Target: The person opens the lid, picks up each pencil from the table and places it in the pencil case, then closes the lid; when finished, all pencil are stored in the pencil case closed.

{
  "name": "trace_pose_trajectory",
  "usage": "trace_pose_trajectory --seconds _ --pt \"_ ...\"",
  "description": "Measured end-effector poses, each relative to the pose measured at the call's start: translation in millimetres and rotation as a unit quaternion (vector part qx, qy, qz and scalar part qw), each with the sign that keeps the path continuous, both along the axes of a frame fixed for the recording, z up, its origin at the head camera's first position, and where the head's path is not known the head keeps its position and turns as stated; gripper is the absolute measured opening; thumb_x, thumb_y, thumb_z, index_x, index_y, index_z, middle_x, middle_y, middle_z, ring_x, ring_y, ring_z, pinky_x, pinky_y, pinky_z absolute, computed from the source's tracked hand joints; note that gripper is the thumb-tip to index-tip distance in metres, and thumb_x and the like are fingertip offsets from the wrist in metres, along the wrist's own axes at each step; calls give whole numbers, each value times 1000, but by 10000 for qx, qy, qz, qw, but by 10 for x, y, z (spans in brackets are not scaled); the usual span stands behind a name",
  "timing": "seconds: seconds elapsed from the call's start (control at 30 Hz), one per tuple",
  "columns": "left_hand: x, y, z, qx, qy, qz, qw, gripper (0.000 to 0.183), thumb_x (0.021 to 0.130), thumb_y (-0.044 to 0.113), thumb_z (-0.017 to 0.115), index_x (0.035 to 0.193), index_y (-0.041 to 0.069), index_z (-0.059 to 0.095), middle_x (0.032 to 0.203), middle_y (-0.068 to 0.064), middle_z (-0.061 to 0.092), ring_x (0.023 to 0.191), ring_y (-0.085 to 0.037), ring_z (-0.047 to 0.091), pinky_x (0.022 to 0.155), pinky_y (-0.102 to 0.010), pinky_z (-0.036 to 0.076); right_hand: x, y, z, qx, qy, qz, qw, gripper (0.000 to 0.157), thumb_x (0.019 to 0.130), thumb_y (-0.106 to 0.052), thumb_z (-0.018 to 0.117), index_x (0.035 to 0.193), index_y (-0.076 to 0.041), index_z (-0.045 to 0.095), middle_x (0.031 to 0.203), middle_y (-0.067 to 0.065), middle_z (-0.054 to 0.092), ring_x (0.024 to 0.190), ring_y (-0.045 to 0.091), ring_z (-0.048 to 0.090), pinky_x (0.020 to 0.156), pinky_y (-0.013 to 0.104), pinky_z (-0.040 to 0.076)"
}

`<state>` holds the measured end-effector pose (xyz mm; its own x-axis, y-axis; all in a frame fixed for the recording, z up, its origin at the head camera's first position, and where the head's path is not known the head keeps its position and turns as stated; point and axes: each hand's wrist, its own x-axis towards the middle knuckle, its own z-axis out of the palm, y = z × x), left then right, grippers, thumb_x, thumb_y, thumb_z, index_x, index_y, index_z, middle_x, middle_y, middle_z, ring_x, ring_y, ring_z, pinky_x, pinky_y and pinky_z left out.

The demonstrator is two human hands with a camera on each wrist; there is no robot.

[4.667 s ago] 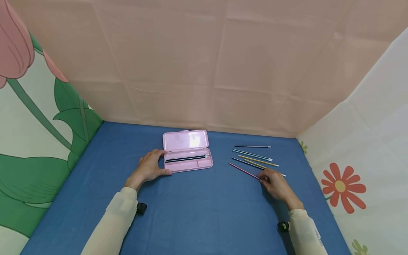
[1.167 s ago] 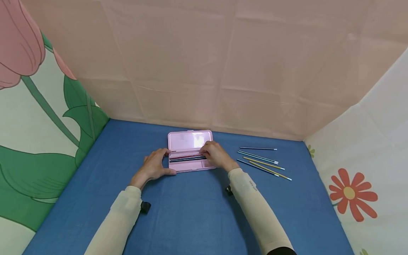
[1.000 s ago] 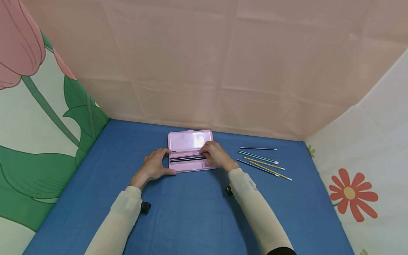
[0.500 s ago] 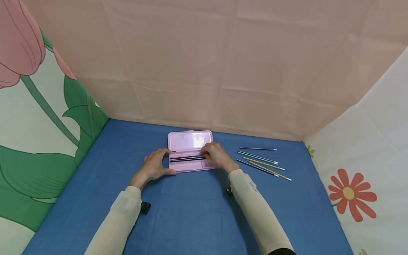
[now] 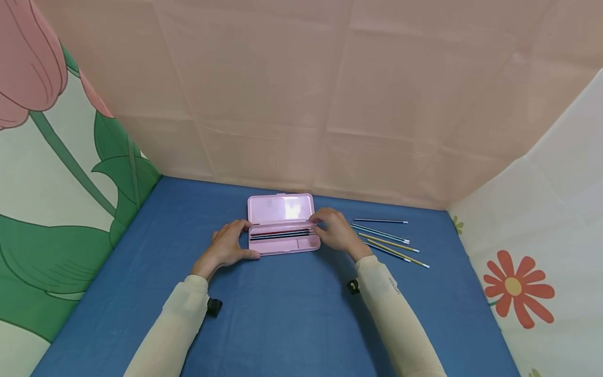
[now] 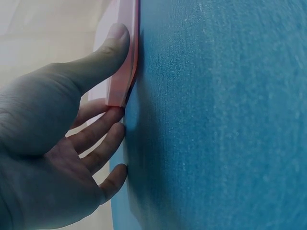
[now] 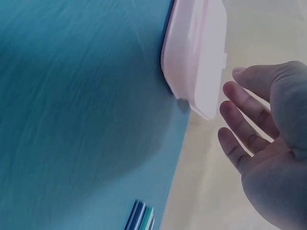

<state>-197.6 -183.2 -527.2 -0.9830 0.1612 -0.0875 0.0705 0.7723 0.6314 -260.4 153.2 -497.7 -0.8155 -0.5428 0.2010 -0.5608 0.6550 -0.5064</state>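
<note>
A pink pencil case lies with its lid raised at the back of the table. Several pencils, dark ones and a red one, lie side by side in its long rear compartment. My left hand grips the case's left end, thumb at the front and fingers behind. In the left wrist view the thumb presses the pink wall. At the case's right end is my right hand, fingers loosely bent, holding nothing. The right wrist view shows that hand apart from the case.
On the blue tablecloth, right of the case, lie several loose pencils: a dark one furthest back, teal ones, yellow ones and a dark blue one. A beige cloth wall rises behind.
My right hand brought a red pencil from the loose group into the case, let go of it, and has drawn back slightly to the right. The left hand stays on the case.
</note>
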Motion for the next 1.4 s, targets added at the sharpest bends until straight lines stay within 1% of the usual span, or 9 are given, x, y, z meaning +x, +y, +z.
trace_pose_trajectory --seconds 0.17,0.33,0.43,0.63,0.83,0.93,1.07,1.17,1.4 --pt "-1 0 5 4 -7 -14 10000 82 88 36 100 153 4 60 162 -26 60 155 -51 49 128 -77 27 109 193 -1 -44 94 -97 9999 22 103 -3 79 124 1 81 125 16 82 119 35 76 107 58 62" --pt "-6 -1 0 -8 -10 -17 10000 83 88 37 100 153 4 60 161 -26 61 154 -51 50 128 -77 28 228 416 -78 -31 212 -196 9996 24 103 -5 79 126 1 79 125 16 82 120 36 76 106 59 61" --pt "-5 -8 -6 -27 5 -39 10000 83 88 36 100 153 4 60 160 -26 61 153 -51 51 126 -77 29 300 545 -124 -94 143 -286 9994 25 103 -6 80 127 1 79 125 16 82 121 37 76 105 58 62" --pt "0 -27 -9 -59 1 -42 10000 83 87 36 100 152 4 60 159 -26 62 151 -51 51 125 -77 30 429 805 -192 -86 -34 -658 9978 31 103 -10 82 132 -1 78 131 15 80 126 35 75 109 58 61" --pt "-4 -18 4 -48 14 -34 10000 83 87 38 100 152 4 60 157 -26 62 150 -51 52 124 -77 31 560 1086 -199 -13 -115 -951 9954 34 104 -11 81 137 -3 77 134 15 79 127 37 75 109 62 59" --pt "-4 -12 6 -42 5 -29 10000 84 87 38 100 152 4 60 158 -26 62 150 -50 52 124 -76 31 627 1239 -208 11 -108 -1093 9939 34 104 -11 81 138 -3 77 135 16 79 128 39 74 110 63 58" --pt "-10 -6 6 -38 -12 -25 10000 84 88 37 100 153 4 60 159 -26 61 152 -51 51 125 -76 31 696 1444 -241 101 44 -1254 9920 35 103 -9 82 137 -2 77 135 16 80 130 41 74 111 64 57" --pt "-13 -3 10 -18 -32 -13 10000 83 88 37 100 154 5 59 160 -26 61 152 -50 50 126 -76 30 741 1594 -259 132 147 -1361 9905 35 101 -6 84 134 -1 77 133 18 80 127 43 74 110 66 56" --pt "-4 -5 20 -14 -14 -29 10000 83 87 36 100 152 4 60 160 -27 61 152 -51 50 125 -76 30 813 1883 -301 229 13 -1651 9860 35 102 -5 81 136 1 76 132 22 79 127 47 72 111 69 54"
